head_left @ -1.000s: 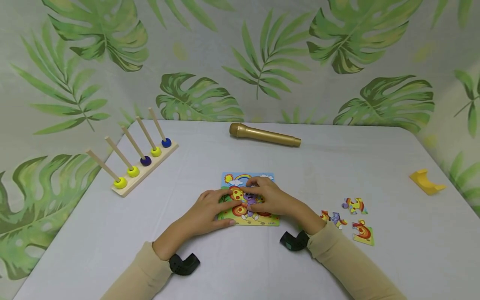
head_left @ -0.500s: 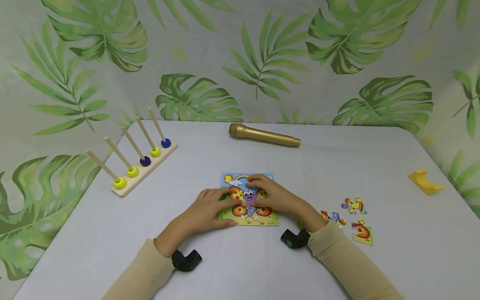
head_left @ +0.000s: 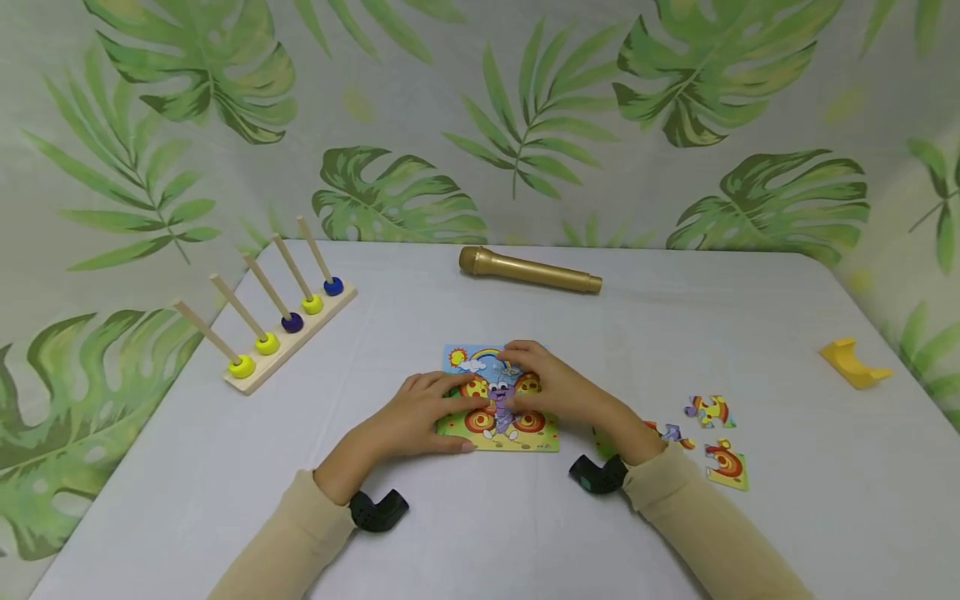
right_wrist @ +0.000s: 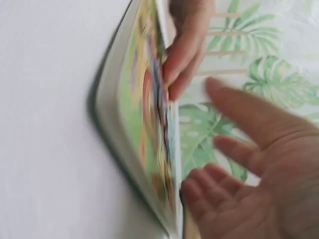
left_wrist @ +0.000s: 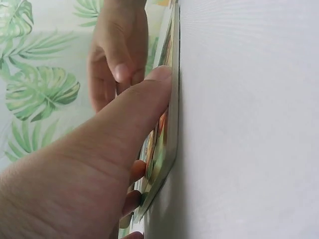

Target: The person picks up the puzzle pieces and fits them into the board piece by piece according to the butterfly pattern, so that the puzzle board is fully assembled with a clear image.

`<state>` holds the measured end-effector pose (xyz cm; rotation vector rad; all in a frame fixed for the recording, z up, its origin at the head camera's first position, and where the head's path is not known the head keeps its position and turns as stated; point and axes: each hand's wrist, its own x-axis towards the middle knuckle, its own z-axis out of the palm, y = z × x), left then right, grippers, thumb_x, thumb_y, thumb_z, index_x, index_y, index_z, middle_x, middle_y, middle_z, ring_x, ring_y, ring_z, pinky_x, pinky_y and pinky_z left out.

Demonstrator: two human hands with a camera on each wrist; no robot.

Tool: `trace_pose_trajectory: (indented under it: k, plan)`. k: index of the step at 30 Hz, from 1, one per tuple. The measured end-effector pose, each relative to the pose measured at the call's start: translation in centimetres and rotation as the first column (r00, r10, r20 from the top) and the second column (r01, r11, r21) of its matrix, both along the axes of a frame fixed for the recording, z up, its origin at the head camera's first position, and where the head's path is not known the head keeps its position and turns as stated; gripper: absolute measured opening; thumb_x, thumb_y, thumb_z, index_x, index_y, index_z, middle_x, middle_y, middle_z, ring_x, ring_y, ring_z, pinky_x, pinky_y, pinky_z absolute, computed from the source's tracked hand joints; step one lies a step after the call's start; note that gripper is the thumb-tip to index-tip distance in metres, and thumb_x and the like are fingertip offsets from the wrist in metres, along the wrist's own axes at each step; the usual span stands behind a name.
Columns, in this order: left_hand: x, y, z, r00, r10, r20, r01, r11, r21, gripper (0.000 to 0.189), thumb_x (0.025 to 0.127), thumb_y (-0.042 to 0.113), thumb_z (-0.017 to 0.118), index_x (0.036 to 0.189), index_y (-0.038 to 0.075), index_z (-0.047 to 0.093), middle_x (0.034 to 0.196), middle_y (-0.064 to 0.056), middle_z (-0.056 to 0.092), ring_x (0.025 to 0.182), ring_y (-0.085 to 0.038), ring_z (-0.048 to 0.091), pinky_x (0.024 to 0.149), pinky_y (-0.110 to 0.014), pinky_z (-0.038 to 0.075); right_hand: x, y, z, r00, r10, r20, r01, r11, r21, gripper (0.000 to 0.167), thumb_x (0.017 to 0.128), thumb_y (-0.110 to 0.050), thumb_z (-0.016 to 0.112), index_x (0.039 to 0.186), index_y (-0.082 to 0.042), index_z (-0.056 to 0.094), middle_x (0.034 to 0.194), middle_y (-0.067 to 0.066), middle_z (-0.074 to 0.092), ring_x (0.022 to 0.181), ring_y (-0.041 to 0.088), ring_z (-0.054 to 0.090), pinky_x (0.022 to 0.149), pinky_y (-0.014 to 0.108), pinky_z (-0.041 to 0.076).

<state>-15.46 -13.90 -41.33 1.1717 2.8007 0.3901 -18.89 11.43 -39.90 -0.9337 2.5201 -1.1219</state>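
A picture puzzle board (head_left: 517, 442) showing a purple cartoon butterfly, a sun and a rainbow lies flat on the white table. My left hand (head_left: 405, 421) rests on its left side, fingers spread over the picture and thumb on the front edge; the left wrist view shows the thumb (left_wrist: 157, 82) touching that edge. Over the board's right half is my right hand (head_left: 566, 387), fingers loosely bent and holding nothing. In the right wrist view this hand (right_wrist: 269, 159) is raised off the picture surface. Its fingers cover the upper right of the picture in the head view.
Several loose puzzle pieces lie right of the board, including a yellow-red one (head_left: 711, 411) and a red spiral one (head_left: 726, 464); the right forearm partly covers others. A gold microphone (head_left: 528, 271) lies behind, a wooden peg stand (head_left: 292, 342) left, a yellow curved block (head_left: 853, 364) far right.
My right hand has lifted and shifted slightly right and back, uncovering the butterfly's face and middle. The left hand stays on the board with barely any movement.
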Motion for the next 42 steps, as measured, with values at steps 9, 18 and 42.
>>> trace_pose_trajectory:
  k: [9,18,42]
  plan:
    - [0.1,0.1,0.0,0.999,0.015,0.032,-0.015,1.0,-0.007,0.06,0.08,0.061,0.051,0.133,0.036,0.043,0.145,0.0,0.024,0.128,-0.03,0.021,0.1,-0.046,0.018,2.1,5.9,3.4,0.941,-0.159,-0.298,0.103,0.975,-0.194,0.066,0.071,-0.01,0.076,0.13,-0.009,0.045,0.131,0.004,0.043,0.113,0.02,0.043,0.094,0.032,0.036]
    - [0.2,0.2,0.0,0.999,0.021,0.034,-0.02,1.0,-0.021,0.06,0.08,0.061,0.051,0.134,0.037,0.041,0.145,0.001,0.023,0.128,-0.029,0.021,0.1,-0.045,0.017,5.8,12.9,4.6,0.845,-0.337,-0.416,0.291,0.941,-0.172,0.073,0.063,0.004,0.078,0.129,-0.005,0.047,0.125,0.009,0.048,0.109,0.002,0.038,0.088,0.008,0.027]
    - [0.2,0.2,0.0,0.999,0.032,0.042,-0.031,0.999,-0.013,0.06,0.08,0.06,0.052,0.134,0.036,0.041,0.146,0.001,0.022,0.129,-0.029,0.019,0.1,-0.046,0.016,5.9,21.4,-1.1,0.931,-0.362,-0.035,0.364,0.923,0.126,0.058,0.082,-0.025,0.066,0.13,-0.002,0.041,0.131,0.024,0.036,0.119,0.047,0.025,0.092,0.065,0.017]
